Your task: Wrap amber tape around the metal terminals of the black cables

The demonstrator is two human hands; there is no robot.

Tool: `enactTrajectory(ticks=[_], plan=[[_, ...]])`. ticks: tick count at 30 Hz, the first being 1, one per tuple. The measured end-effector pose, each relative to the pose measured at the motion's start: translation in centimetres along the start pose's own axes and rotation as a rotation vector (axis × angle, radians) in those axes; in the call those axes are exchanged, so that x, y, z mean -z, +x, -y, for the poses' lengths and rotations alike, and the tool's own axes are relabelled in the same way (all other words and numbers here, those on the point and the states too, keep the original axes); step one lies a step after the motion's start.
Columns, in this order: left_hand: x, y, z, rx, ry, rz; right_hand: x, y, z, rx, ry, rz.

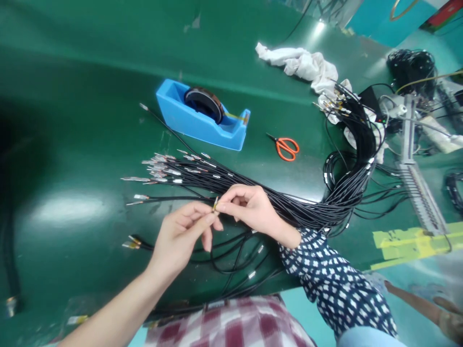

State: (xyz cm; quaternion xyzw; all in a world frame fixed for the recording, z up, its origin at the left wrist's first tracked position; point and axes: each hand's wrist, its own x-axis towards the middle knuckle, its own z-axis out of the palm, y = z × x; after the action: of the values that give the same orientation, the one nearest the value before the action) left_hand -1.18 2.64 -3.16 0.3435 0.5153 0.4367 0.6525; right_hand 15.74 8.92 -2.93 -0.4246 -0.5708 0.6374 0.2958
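Note:
Both my hands meet over the front of a big bundle of black cables (285,201). My left hand (183,231) pinches a cable end (216,204) that shows a bit of amber tape. From the right, my right hand (249,207) pinches the same small end between thumb and fingertips. How the tape lies on it is too small to tell. Silver and whitish tips (162,166) of the bundle fan out to the left, just beyond my hands. Several cable ends with amber tape (132,242) lie left of my left wrist.
A blue tape dispenser (202,126) with a roll of amber tape (204,103) stands behind the bundle. Scissors with orange handles (287,148) lie to its right. White cloth (307,65), coiled cables and a metal rail (421,193) are farther right. Part of another person's arm (415,303) shows lower right.

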Motion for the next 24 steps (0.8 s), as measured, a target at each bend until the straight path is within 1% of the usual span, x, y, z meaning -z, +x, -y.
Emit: enactTrajectory(ticks=[4, 8, 13, 16, 19, 22, 24], plan=[[-0.28, 0.11, -0.2, 0.03, -0.12, 0.04, 0.04, 0.15, 0.01, -0.028, 0.066, 0.019], [-0.41, 0.29, -0.18, 0.07, -0.201, 0.114, 0.15, 0.15, 0.48, -0.072, 0.177, 0.097], [-0.37, 0.24, -0.14, 0.101, -0.238, 0.157, 0.4, 0.08, 0.79, -0.029, 0.203, 0.168], [-0.34, 0.11, -0.13, 0.114, -0.221, 0.148, 0.35, -0.04, 0.59, -0.007, 0.175, 0.151], [-0.29, 0.09, 0.01, 0.102, -0.202, 0.115, 0.0, -0.23, 0.25, 0.033, 0.132, 0.094], [-0.2, 0.21, 0.2, 0.073, -0.144, 0.052, -0.39, -0.47, 0.06, 0.121, 0.093, 0.043], [-0.15, 0.26, 0.25, 0.056, -0.108, 0.015, -0.5, -0.56, 0.08, 0.19, 0.077, 0.034]])
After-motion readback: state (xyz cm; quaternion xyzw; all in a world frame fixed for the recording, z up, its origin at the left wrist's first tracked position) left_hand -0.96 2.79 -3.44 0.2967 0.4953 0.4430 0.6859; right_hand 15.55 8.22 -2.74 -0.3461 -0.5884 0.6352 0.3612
